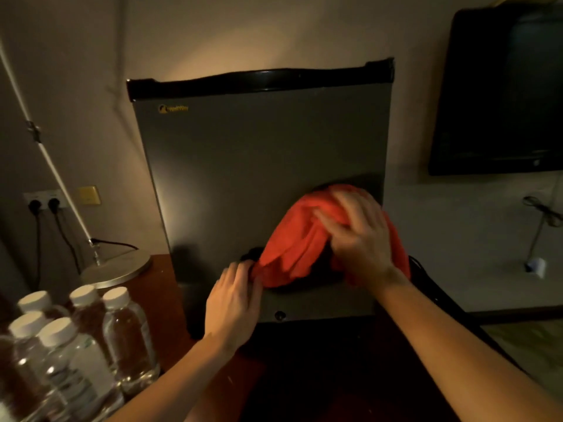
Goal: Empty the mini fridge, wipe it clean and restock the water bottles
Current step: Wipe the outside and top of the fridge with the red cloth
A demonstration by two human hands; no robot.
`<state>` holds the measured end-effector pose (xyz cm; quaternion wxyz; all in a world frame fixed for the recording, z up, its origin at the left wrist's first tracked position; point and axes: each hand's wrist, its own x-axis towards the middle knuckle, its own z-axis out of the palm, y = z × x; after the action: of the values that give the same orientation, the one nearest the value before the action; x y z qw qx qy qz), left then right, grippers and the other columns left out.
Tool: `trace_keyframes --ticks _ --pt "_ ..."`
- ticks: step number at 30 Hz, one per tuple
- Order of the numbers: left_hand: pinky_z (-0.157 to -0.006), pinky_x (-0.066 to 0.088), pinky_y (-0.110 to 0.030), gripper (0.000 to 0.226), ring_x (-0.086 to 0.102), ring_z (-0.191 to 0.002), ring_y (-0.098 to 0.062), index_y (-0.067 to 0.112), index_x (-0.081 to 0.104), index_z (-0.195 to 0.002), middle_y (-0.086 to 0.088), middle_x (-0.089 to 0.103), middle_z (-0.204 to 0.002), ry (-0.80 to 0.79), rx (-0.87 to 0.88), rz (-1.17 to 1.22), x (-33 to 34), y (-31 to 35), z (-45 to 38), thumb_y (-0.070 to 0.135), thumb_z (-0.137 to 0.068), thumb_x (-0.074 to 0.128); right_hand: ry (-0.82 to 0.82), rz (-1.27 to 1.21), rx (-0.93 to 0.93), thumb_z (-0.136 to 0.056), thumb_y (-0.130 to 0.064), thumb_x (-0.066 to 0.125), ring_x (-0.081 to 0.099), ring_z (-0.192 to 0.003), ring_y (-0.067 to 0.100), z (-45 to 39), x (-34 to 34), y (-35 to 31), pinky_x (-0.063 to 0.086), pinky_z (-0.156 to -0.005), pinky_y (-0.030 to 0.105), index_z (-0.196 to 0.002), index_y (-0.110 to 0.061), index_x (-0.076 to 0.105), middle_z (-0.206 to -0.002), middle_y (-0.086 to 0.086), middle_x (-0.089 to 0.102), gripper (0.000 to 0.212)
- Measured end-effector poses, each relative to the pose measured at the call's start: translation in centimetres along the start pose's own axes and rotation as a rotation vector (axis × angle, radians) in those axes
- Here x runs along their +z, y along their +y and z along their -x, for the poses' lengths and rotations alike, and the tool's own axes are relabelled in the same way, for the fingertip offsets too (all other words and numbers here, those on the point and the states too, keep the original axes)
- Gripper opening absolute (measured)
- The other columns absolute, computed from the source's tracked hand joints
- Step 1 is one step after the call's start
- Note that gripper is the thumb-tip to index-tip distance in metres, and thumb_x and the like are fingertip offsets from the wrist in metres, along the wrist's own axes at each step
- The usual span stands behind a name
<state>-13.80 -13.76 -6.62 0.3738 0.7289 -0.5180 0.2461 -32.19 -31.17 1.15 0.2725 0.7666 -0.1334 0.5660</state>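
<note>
Both hands are on the cloth. The left hand (234, 303) pinches the lower left corner of the red cloth (300, 236), fingers curled round a bunched end, low against the front of the mini fridge (262, 178). The right hand (359, 236) lies on top of the cloth further right, fingers spread and bent over the folds, pressing it to the fridge door; it is blurred, so I cannot tell how firmly it grasps.

Far left now: a wall socket (44, 201) with two dark plugs in it, cables hanging down, and a pale switch plate (89, 194) just beside it. A slim lamp pole (45, 153) runs down at a slant to a round metal base (117, 269) sitting on the wooden desk (166, 315). In front of that base stand the water bottles (91, 345), five white caps showing, clustered together at the lower left corner, clear plastic with pale labels, well apart from the fridge door.

Centre: the fridge stands on the desk, door closed, grey face with a black top trim and a small yellow logo at its upper left. The cloth covers the lower right part of the door.

Right: a dark television (502, 92) hangs on the wall, and below it a thin cable (539, 226) drops to a small white adapter (536, 266).
</note>
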Motion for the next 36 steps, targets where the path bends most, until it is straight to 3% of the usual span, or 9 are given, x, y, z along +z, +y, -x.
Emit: trace_keyframes --ticks 3,12,15,17,19,24,29,33,36 --pt "-0.075 0.052 -0.038 0.03 0.06 -0.095 -0.024 0.019 0.053 -0.114 -0.001 0.06 -0.103 -0.005 0.031 0.016 -0.3 1.3 -0.3 0.039 -0.094 0.042 0.018 0.032 0.142 -0.092 -0.01 0.057 0.049 -0.12 0.042 0.5 -0.7 0.7 0.039 -0.105 0.052 -0.115 -0.013 0.07 -0.132 0.025 0.054 0.027" --pt "-0.067 0.049 -0.038 0.022 0.056 -0.076 -0.022 0.014 0.057 -0.086 0.002 0.054 -0.082 0.054 0.166 0.024 -5.8 -2.2 2.9 0.026 -0.1 0.044 -0.107 -0.138 -0.141 -0.086 -0.023 0.069 0.054 -0.121 0.029 1.4 6.2 -14.7 0.036 -0.106 0.044 -0.106 -0.018 0.073 -0.129 0.009 0.062 0.021" --pt "-0.072 0.048 -0.034 0.025 0.055 -0.077 -0.022 0.014 0.055 -0.084 0.001 0.055 -0.082 0.078 0.206 0.037 -7.5 -3.4 3.4 0.026 -0.101 0.042 -0.187 -0.191 -0.174 -0.103 -0.025 0.033 0.054 -0.122 0.024 2.1 7.5 -20.3 0.021 -0.118 0.028 -0.124 -0.01 0.061 -0.125 0.013 0.064 0.038" --pt "-0.07 0.045 -0.03 0.022 0.053 -0.078 -0.019 0.015 0.054 -0.084 0.004 0.053 -0.082 0.09 0.143 0.022 -8.2 -4.6 3.8 0.027 -0.099 0.044 -0.365 -0.145 -0.142 -0.106 -0.026 0.01 0.046 -0.116 0.021 3.3 8.0 -23.7 0.01 -0.115 0.018 -0.12 -0.007 0.049 -0.113 0.012 0.07 0.046" --pt "-0.068 0.045 -0.031 0.017 0.054 -0.08 -0.017 0.018 0.054 -0.086 0.006 0.053 -0.083 0.062 0.045 -0.01 -8.4 -5.9 4.2 0.03 -0.095 0.045 -0.593 -0.059 -0.299 -0.102 -0.018 0.02 0.043 -0.111 0.02 4.4 9.2 -25.5 0.019 -0.111 0.028 -0.115 -0.009 0.051 -0.102 0.006 0.074 0.035" --pt "-0.074 0.049 -0.03 0.017 0.057 -0.089 -0.015 0.022 0.054 -0.096 0.007 0.058 -0.093 -0.004 -0.013 -0.02 -8.3 -7.9 4.4 0.036 -0.09 0.047 -0.482 -0.046 -0.501 -0.085 -0.027 0.044 0.053 -0.125 0.022 0.3 9.5 -22.6 0.033 -0.105 0.043 -0.117 -0.018 0.069 -0.126 0.002 0.065 0.042" --pt "-0.067 0.043 -0.023 0.013 0.055 -0.08 -0.009 0.027 0.051 -0.093 0.012 0.056 -0.087 -0.007 -0.045 0.063 -9.5 -7.7 4.7 0.038 -0.088 0.045 -0.368 -0.016 -0.203 -0.081 -0.023 0.04 0.06 -0.116 0.024 -7.4 7.7 -21.4 0.046 -0.096 0.041 -0.102 -0.029 0.076 -0.124 0.005 0.065 0.041" --pt "-0.064 0.043 -0.026 0.009 0.053 -0.076 -0.008 0.026 0.051 -0.087 0.012 0.054 -0.082 -0.016 -0.045 0.092 -11.3 -8.7 5.6 0.035 -0.086 0.048 -0.293 0.003 -0.002 -0.088 -0.017 0.043 0.048 -0.125 0.032 -14.0 5.6 -21.0 0.039 -0.103 0.047 -0.122 -0.026 0.066 -0.135 0.011 0.054 0.043" --pt "-0.064 0.036 -0.019 0.005 0.05 -0.076 -0.003 0.028 0.049 -0.086 0.014 0.053 -0.081 -0.002 -0.066 0.129 -12.1 -9.4 5.4 0.03 -0.084 0.053 -0.313 0.056 0.062 -0.088 -0.012 0.054 0.04 -0.129 0.033 -14.6 5.4 -21.6 0.035 -0.104 0.05 -0.13 -0.026 0.06 -0.14 0.012 0.047 0.044"
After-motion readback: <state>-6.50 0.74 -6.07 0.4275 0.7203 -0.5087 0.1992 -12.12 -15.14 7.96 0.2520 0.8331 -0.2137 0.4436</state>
